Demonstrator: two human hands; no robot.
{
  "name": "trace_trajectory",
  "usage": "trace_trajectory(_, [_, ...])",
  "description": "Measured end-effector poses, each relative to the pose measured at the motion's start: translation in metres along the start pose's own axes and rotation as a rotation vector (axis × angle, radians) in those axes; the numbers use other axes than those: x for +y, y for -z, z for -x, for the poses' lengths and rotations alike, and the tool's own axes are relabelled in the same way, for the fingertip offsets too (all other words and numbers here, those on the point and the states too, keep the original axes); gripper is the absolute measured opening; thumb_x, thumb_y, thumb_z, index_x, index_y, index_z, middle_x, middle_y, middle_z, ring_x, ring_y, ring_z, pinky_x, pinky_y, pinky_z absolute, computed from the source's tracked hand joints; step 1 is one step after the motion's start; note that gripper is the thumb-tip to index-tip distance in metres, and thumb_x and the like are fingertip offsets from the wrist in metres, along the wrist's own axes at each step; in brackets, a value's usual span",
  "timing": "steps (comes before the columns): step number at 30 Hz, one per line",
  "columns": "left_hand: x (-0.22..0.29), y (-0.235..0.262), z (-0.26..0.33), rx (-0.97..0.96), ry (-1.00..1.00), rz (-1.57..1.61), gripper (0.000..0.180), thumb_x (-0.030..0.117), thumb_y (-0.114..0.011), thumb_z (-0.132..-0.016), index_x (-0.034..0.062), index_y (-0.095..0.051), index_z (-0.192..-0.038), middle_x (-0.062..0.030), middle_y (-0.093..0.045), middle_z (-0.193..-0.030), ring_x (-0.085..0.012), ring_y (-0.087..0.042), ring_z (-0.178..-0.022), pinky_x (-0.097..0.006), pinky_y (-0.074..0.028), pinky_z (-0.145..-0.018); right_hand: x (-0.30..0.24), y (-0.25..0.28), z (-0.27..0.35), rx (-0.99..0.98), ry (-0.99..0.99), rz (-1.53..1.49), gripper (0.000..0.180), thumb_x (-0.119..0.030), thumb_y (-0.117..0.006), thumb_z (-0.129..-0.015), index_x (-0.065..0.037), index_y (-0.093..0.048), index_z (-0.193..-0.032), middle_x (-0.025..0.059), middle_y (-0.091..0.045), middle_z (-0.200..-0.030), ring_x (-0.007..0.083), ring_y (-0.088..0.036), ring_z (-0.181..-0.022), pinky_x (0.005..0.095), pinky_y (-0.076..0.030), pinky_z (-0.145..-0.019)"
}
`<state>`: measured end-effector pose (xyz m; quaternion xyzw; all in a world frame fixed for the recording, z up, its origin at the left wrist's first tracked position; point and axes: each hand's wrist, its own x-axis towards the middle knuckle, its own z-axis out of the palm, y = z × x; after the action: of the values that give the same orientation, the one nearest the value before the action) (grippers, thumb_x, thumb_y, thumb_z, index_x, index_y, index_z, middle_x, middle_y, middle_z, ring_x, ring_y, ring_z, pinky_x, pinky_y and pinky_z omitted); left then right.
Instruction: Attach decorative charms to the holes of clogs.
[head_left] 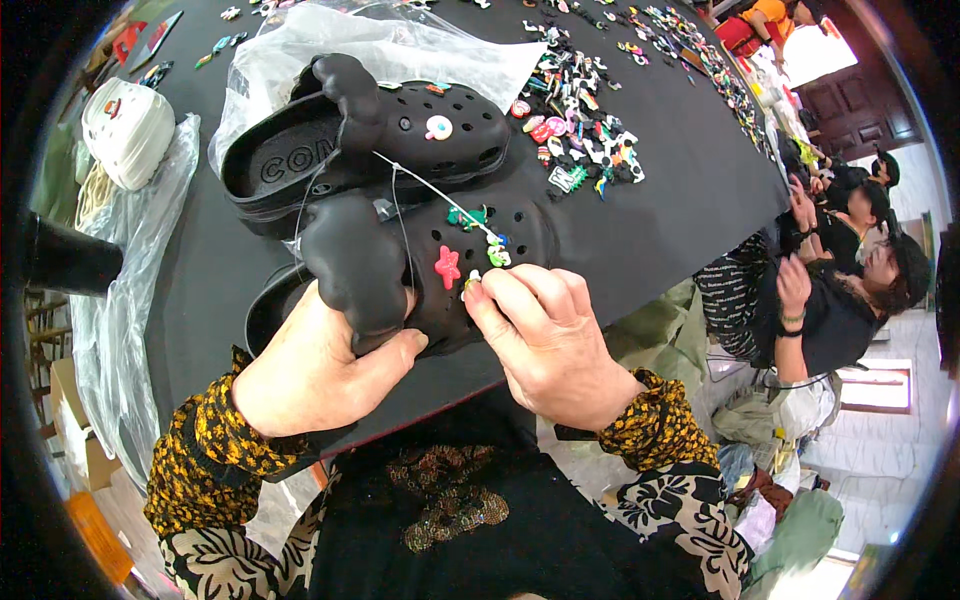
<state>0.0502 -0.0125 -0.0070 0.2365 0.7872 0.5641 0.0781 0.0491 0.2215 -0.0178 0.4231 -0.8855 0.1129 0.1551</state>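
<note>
My left hand (315, 370) grips the heel strap of the nearer black clog (400, 270), thumb pressed under the strap. My right hand (545, 335) pinches a small pale charm (472, 283) at a hole in that clog's upper. A red star charm (447, 266), a green charm (467, 216) and a small multicoloured charm (497, 252) sit in its holes. A second black clog (400, 135) lies just behind, tied to the first by a thin white string (430, 195), with a round white charm (438, 127) on top.
A black table (680, 200) carries a pile of colourful charms (585, 130) to the right and more along the far edge. A clear plastic bag (390, 45) lies behind the clogs. A white clog (125, 130) rests at the left. Seated people (840, 290) work at the right.
</note>
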Motion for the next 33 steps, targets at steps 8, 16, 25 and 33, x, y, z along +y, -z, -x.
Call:
trace_trajectory(8, [-0.002, 0.001, 0.004, -0.059, 0.039, -0.028, 0.020, 0.000, -0.068, -0.078, 0.0027, -0.054, -0.092, -0.0081, -0.049, -0.089, -0.0202, -0.049, -0.079, -0.034, -0.044, -0.070, 0.006, 0.006, -0.007, -0.138, -0.015, -0.081, 0.043, -0.005, -0.059, -0.070, 0.001, -0.062, -0.112, 0.0098, -0.053, -0.113, 0.0264, -0.048, -0.108, 0.0378, -0.037, -0.089])
trace_trajectory(16, [0.016, -0.001, 0.002, 0.025, 0.365, 0.102, 0.024, 0.004, -0.069, -0.079, 0.0019, -0.052, -0.096, -0.0054, -0.048, -0.092, -0.0162, -0.048, -0.084, -0.032, -0.044, -0.075, 0.010, 0.023, 0.008, 0.044, -0.094, -0.242, 0.044, -0.001, -0.067, -0.067, -0.005, -0.064, -0.111, 0.0048, -0.057, -0.105, 0.0237, -0.052, -0.106, 0.0377, -0.037, -0.088])
trace_trajectory(25, [0.014, -0.003, 0.007, 0.009, 0.186, -0.076, 0.038, 0.015, -0.077, -0.076, -0.0010, -0.052, -0.099, -0.0094, -0.053, -0.091, -0.0209, -0.052, -0.082, -0.036, -0.046, -0.073, 0.021, 0.031, 0.023, 0.156, -0.168, -0.215, 0.035, -0.003, -0.067, -0.071, -0.004, -0.063, -0.107, 0.0062, -0.057, -0.099, 0.0241, -0.055, -0.097, 0.0391, -0.039, -0.087])
trace_trajectory(33, [0.030, 0.013, 0.019, -0.128, 0.227, -0.250, 0.038, 0.023, -0.079, -0.075, -0.0016, -0.056, -0.091, -0.0143, -0.056, -0.083, -0.0312, -0.056, -0.075, -0.039, -0.047, -0.068, 0.030, 0.027, 0.027, 0.189, -0.207, -0.238, 0.035, -0.003, -0.070, -0.071, -0.005, -0.064, -0.105, 0.0060, -0.059, -0.098, 0.0237, -0.056, -0.095, 0.0380, -0.039, -0.086])
